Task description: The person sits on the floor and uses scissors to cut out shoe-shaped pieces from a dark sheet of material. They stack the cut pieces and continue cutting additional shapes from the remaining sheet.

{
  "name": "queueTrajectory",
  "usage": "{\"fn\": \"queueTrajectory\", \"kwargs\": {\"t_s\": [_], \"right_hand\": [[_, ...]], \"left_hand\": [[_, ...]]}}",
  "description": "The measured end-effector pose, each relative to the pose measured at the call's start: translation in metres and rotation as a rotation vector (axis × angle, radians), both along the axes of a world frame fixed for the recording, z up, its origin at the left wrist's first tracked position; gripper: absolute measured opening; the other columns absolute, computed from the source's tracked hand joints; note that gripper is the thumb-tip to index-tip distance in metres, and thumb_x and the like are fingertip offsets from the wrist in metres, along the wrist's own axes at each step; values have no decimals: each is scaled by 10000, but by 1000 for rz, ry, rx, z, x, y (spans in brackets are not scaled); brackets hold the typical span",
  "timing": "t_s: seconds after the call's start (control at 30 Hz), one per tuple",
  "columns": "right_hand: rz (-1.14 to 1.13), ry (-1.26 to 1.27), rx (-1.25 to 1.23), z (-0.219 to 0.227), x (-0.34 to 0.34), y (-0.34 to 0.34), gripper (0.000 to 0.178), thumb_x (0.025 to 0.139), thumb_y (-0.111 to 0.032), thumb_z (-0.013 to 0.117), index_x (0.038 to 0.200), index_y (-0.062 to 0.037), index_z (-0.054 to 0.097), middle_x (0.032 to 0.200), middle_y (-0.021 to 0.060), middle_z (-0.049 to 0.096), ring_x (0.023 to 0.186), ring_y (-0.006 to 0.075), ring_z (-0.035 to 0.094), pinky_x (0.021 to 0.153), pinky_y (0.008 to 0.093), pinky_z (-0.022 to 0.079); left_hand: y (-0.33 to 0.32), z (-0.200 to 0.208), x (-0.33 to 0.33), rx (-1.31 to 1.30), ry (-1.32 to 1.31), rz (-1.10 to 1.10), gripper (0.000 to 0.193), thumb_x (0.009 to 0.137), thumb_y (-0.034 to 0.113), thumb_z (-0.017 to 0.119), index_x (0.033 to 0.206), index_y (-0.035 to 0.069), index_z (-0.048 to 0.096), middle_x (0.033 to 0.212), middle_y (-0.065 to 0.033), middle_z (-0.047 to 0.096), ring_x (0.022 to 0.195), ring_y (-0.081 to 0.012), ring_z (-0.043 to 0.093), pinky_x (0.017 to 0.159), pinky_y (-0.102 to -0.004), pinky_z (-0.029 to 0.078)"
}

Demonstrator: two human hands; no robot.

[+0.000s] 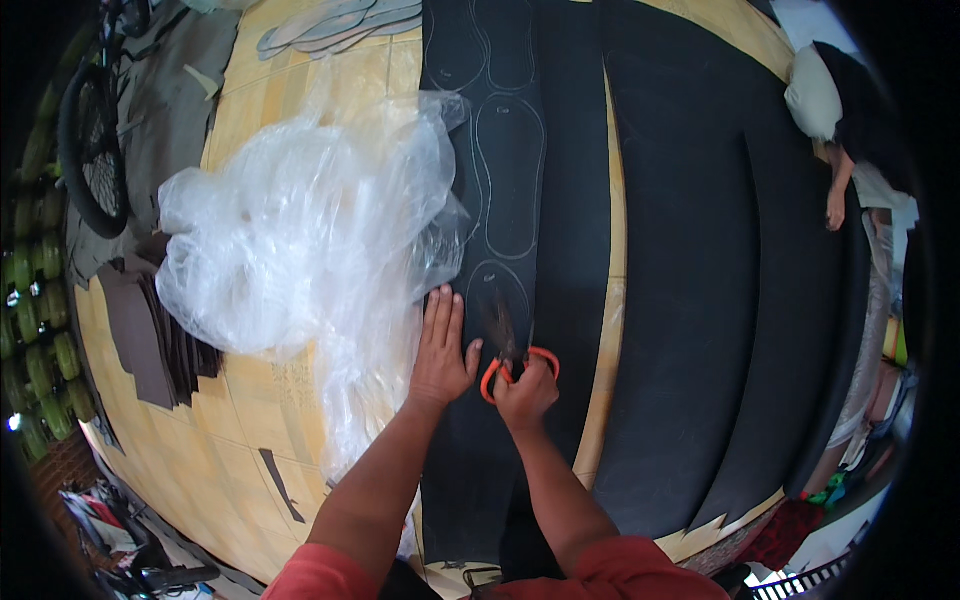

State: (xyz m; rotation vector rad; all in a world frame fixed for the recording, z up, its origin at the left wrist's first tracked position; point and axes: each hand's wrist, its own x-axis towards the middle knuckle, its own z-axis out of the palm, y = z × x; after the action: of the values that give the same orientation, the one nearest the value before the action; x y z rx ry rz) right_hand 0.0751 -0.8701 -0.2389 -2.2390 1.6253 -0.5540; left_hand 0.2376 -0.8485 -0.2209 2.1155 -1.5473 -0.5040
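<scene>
My left hand [442,350] lies flat with its fingers stretched forward on a black sheet [460,460], near the sheet's left edge. White sole-shaped outlines [513,175] are drawn in rows along this sheet. In my right hand [530,398] is a pair of scissors with orange handles [545,356]. Its handle loops are spread apart, and the dark blades [503,322] point away from me over the nearest outline. Whether the blades have gone into the sheet cannot be made out. Crumpled clear plastic film [300,220] is heaped left of the sheet, close to my left fingertips.
More black sheets [690,250] spread over the yellow tiled floor [235,420] on the right. Dark brown pieces [140,330] are stacked at left; grey sole shapes [345,25] lie at the far side. A bicycle wheel [95,150] stands far left. Another person's hand [836,205] shows far right.
</scene>
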Motion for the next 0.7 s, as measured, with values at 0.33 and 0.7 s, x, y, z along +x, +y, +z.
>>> {"fn": "queueTrajectory", "kwargs": {"t_s": [0.33, 0.7], "right_hand": [[-11, 0, -50, 3, 2, 0, 446, 863, -318, 682, 1169, -34, 524, 905, 162, 661, 837, 368, 665, 661, 475, 530], [23, -157, -74, -4, -3, -25, 456, 863, -311, 684, 1192, -22, 556, 1086, 183, 689, 1016, 350, 667, 843, 461, 524]], "left_hand": [[85, 47, -10, -91, 198, -10, 644, 878, 210, 648, 1422, -32, 404, 1518, -282, 319, 1431, -429, 282, 1175, -459, 259], [439, 16, -203, 237, -9, 4, 716, 901, 389, 597, 1497, 70, 358, 1591, -177, 248, 1468, -385, 226, 1178, -553, 183]]}}
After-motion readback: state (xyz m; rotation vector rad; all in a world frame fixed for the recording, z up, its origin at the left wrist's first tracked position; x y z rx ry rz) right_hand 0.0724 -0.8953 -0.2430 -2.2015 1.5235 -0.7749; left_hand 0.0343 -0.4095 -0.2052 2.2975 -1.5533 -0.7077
